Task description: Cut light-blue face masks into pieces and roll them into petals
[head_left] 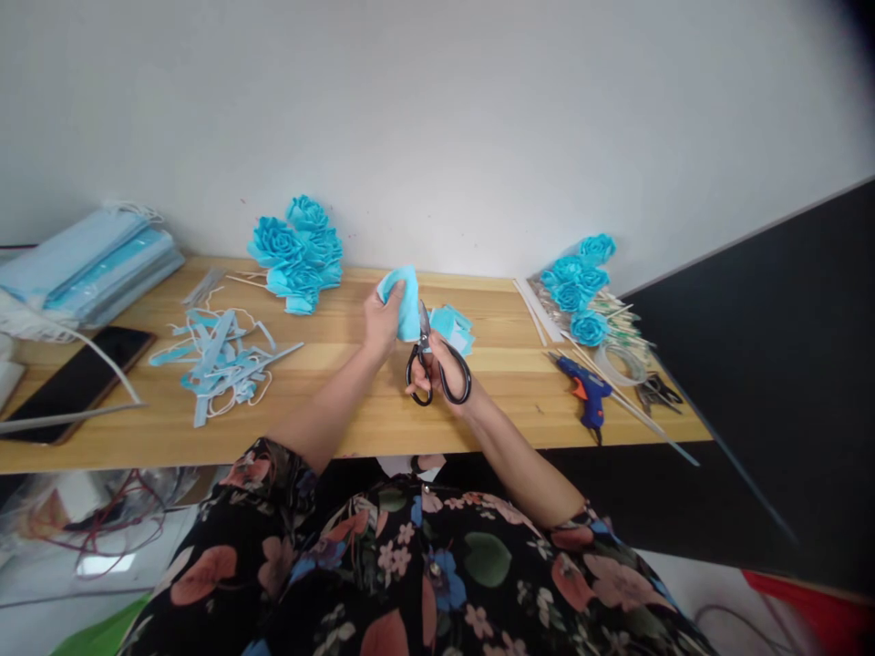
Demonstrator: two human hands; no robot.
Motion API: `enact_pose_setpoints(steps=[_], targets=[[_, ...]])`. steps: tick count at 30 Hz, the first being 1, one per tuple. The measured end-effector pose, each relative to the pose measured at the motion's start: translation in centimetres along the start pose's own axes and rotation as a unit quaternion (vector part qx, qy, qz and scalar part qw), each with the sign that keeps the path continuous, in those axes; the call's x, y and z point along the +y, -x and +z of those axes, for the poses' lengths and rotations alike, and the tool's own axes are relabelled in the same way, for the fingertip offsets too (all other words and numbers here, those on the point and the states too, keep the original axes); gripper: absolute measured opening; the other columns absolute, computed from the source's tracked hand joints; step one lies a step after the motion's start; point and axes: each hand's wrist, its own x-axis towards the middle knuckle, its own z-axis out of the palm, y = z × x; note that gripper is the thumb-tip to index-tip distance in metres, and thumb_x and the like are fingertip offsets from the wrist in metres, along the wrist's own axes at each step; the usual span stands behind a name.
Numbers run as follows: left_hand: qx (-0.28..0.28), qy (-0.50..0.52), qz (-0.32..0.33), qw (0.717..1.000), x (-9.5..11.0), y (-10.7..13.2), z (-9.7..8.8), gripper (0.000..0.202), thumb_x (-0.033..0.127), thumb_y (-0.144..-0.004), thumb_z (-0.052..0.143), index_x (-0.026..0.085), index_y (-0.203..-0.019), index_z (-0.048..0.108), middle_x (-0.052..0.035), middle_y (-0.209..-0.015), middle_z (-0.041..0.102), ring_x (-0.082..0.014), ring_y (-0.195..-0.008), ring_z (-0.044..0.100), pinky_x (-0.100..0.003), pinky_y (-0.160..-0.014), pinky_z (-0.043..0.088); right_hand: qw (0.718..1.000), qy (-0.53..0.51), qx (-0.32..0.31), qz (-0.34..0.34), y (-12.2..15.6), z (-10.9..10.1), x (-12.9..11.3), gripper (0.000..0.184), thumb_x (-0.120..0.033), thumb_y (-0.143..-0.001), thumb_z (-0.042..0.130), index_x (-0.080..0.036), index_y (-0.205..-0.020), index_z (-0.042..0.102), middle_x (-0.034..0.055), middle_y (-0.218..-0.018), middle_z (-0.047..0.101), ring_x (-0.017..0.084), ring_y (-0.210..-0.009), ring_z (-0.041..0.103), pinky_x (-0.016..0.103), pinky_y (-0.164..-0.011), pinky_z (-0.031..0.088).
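My left hand (pixel 381 321) is closed on a light blue piece of cloth-like material (pixel 408 314), held above the wooden table with the thumb across its face. My right hand (pixel 437 366) grips a pair of scissors (pixel 457 375) with black handles. Their metal blades point up and lie close beside the right edge of the blue piece; whether they touch it I cannot tell. Just right of the blades, a small pile of cut blue pieces (pixel 455 326) lies on the table, partly behind my right hand.
Blue handmade flowers (pixel 301 255) stand at the back left, with more flowers (pixel 571 282) at right. Cut strips (pixel 225 355) and a phone (pixel 78 383) lie left, near stacked face masks (pixel 96 260). A glue gun (pixel 584 392), tape roll (pixel 621 363) and pliers (pixel 657 392) lie right.
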Motion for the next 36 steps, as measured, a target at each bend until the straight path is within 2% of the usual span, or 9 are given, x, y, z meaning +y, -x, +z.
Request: enact_pose_setpoints(steps=[9, 18, 23, 28, 36], targets=[[0.048, -0.017, -0.021, 0.998, 0.0, 0.0, 0.1, 0.047, 0.056, -0.066, 0.075, 0.014, -0.086, 0.064, 0.0, -0.072, 0.061, -0.0115, -0.064, 0.056, -0.024, -0.06, 0.043, 0.999, -0.016, 0.032, -0.023, -0.1, 0.3, 0.3, 0.049, -0.071, -0.081, 0.056, -0.022, -0.085, 0.049, -0.0064, -0.051, 0.05, 0.009, -0.04, 0.042, 0.027, -0.049, 0.05], [0.043, -0.003, -0.014, 0.999, 0.0, -0.1, 0.1, 0.047, 0.056, -0.067, 0.075, 0.014, -0.086, 0.064, -0.0009, -0.073, 0.063, -0.0119, -0.065, 0.058, -0.024, -0.062, 0.045, 0.996, -0.018, 0.035, -0.083, -0.4, 0.6, 0.9, 0.045, -0.067, -0.085, 0.054, -0.022, -0.092, 0.051, -0.0092, -0.05, 0.047, 0.007, -0.037, 0.036, 0.024, -0.045, 0.047], [0.037, 0.004, -0.015, 0.999, -0.2, -0.3, 0.0, 0.049, 0.058, -0.068, 0.074, 0.015, -0.088, 0.063, -0.0004, -0.073, 0.062, -0.0115, -0.065, 0.057, -0.023, -0.061, 0.046, 0.996, 0.0, 0.051, -0.08, -0.3, 0.8, 0.7, 0.048, -0.069, -0.081, 0.057, -0.022, -0.091, 0.051, -0.01, -0.049, 0.045, 0.007, -0.036, 0.035, 0.022, -0.041, 0.044], [0.035, 0.017, -0.021, 0.999, -0.1, -0.2, 0.1, 0.051, 0.058, -0.065, 0.075, 0.015, -0.087, 0.062, 0.0003, -0.072, 0.061, -0.0106, -0.062, 0.056, -0.024, -0.061, 0.046, 0.995, 0.005, 0.056, -0.084, -0.2, 0.8, 0.8, 0.044, -0.065, -0.085, 0.055, -0.022, -0.091, 0.051, -0.0105, -0.047, 0.044, 0.007, -0.034, 0.034, 0.021, -0.038, 0.041], [0.031, 0.015, -0.022, 0.999, -0.1, -0.2, 0.0, 0.049, 0.057, -0.066, 0.075, 0.014, -0.087, 0.062, 0.0009, -0.07, 0.06, -0.0099, -0.06, 0.054, -0.023, -0.06, 0.045, 0.994, 0.008, 0.064, -0.083, -0.1, 0.7, 0.9, 0.045, -0.062, -0.085, 0.057, -0.022, -0.105, 0.054, -0.0111, -0.047, 0.043, 0.006, -0.034, 0.033, 0.019, -0.038, 0.039]])
